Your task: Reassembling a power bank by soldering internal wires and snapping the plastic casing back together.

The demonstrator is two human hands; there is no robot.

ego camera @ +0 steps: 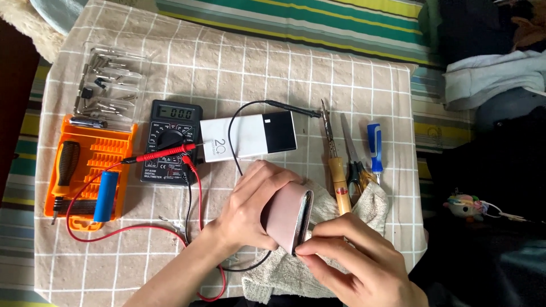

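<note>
My left hand [253, 207] grips a pink flat device case [287, 219], held on edge above a beige towel [364, 207]. My right hand [355, 258] pinches the lower end of the case's dark rim, with thumb and forefinger at its corner. A white and black power bank [250, 136] lies just beyond my hands. A black multimeter [170, 142] sits to its left, with its red probe [162, 152] lying across it and its black probe [290, 108] lying past the power bank.
An orange screwdriver kit tray [94, 165] holds a blue cylindrical battery cell [105, 196] at the left. Loose bits lie in a clear lid [111, 79]. A wooden-handled soldering iron [335, 165], scissors [352, 159] and a blue screwdriver [374, 145] lie at the right. Red lead wire [131, 230] loops near the table's front.
</note>
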